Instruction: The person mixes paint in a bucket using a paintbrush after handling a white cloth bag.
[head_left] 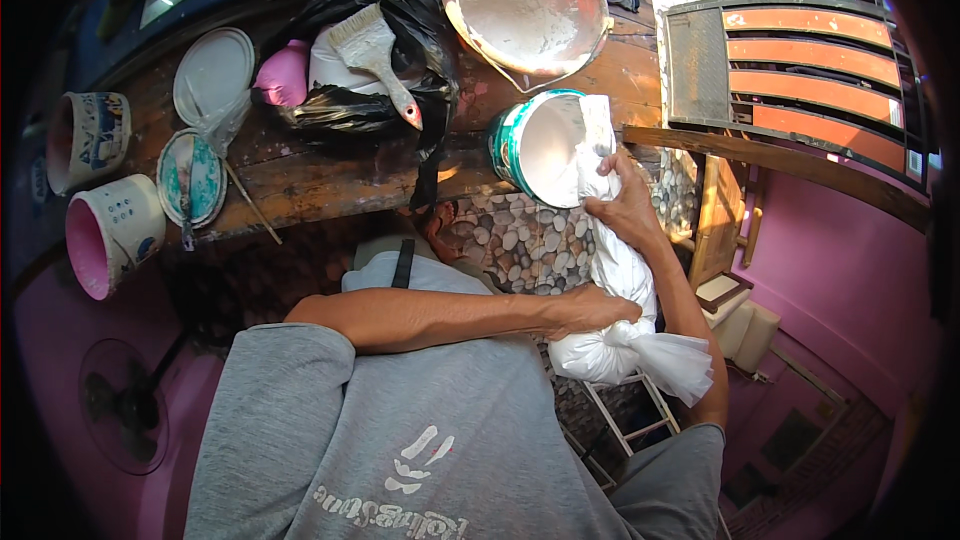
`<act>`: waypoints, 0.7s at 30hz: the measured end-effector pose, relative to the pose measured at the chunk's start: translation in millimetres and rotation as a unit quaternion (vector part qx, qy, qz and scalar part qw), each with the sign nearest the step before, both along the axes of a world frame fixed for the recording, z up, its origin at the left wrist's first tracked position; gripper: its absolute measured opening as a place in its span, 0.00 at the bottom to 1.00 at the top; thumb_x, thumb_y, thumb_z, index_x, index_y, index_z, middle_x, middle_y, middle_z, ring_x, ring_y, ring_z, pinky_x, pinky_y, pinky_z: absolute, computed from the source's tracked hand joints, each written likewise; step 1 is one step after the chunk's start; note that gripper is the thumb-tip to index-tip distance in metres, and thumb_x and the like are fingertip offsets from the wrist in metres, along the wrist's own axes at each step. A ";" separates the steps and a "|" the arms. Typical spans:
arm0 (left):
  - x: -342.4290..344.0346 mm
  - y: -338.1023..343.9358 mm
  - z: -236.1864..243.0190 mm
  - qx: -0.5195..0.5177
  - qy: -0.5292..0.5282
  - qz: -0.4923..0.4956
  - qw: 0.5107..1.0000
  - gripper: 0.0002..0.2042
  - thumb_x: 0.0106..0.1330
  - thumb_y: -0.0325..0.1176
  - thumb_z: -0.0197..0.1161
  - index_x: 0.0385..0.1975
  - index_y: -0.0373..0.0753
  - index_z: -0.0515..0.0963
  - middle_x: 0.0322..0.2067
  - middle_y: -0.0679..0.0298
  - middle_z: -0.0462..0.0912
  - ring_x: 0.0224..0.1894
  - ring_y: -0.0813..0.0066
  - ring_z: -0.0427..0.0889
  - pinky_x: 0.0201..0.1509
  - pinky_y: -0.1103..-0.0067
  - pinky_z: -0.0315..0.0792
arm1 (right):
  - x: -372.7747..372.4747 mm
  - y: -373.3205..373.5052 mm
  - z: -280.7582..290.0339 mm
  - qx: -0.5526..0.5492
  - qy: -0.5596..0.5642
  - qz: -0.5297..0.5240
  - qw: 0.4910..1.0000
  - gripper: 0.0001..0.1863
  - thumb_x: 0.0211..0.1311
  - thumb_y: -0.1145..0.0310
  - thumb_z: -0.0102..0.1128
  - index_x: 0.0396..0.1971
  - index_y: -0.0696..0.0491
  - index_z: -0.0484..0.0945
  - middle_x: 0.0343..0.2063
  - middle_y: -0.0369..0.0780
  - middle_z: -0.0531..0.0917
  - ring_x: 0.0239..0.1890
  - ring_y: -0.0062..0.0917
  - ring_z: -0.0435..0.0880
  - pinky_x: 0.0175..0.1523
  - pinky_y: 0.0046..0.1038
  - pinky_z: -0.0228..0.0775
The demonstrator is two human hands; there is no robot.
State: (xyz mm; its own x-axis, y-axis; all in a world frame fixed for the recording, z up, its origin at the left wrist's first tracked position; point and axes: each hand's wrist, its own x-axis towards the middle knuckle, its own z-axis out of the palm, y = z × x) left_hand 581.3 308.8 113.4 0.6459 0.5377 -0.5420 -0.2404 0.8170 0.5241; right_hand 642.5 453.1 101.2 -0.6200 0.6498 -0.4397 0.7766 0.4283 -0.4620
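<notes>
A long white plastic bag (618,265) slants between my hands, its upper end lying over the rim of a small green-and-white bucket (510,145). My right hand (628,202) grips the bag just beside that rim, thumb and fingers closed on the plastic. Lower down, my left hand (592,310) reaches across my body and is closed round the bag above its knotted, flared tail (680,360). Pale material coats the inside of the bucket; whether anything is flowing out of the bag I cannot tell.
On the wooden table (330,180) stands a larger bucket (530,10) with whitish contents. Left of it, a brush (375,55) rests on a black plastic bag (350,120). Lids (213,75) and two tubs (115,235) sit farther left. Below my left hand is a metal ladder (640,410).
</notes>
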 end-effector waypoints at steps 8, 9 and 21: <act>-0.7 -2.2 1.5 0.015 -0.018 0.020 1.000 0.31 0.53 0.54 0.59 0.46 0.30 0.77 0.50 0.45 0.74 0.52 0.59 0.73 0.55 0.75 0.66 | 13.5 -1.3 -13.2 0.049 0.068 0.041 0.996 0.24 0.53 0.72 0.57 0.52 0.57 0.66 0.44 0.51 0.77 0.48 0.39 0.77 0.55 0.32 0.65; -1.5 -2.3 2.2 0.012 -0.018 0.021 1.000 0.31 0.53 0.54 0.59 0.46 0.29 0.77 0.50 0.46 0.74 0.52 0.59 0.73 0.56 0.75 0.66 | 11.9 -1.4 -10.3 0.022 0.066 0.041 0.997 0.23 0.55 0.72 0.57 0.52 0.58 0.67 0.44 0.51 0.78 0.48 0.38 0.78 0.55 0.31 0.66; 0.7 -2.3 -0.3 0.001 -0.025 0.021 0.999 0.33 0.51 0.52 0.60 0.47 0.26 0.75 0.51 0.44 0.73 0.53 0.59 0.72 0.55 0.75 0.66 | 9.4 -7.5 -4.6 0.023 0.127 0.053 0.990 0.10 0.61 0.75 0.53 0.42 0.59 0.74 0.31 0.47 0.79 0.33 0.32 0.78 0.41 0.29 0.68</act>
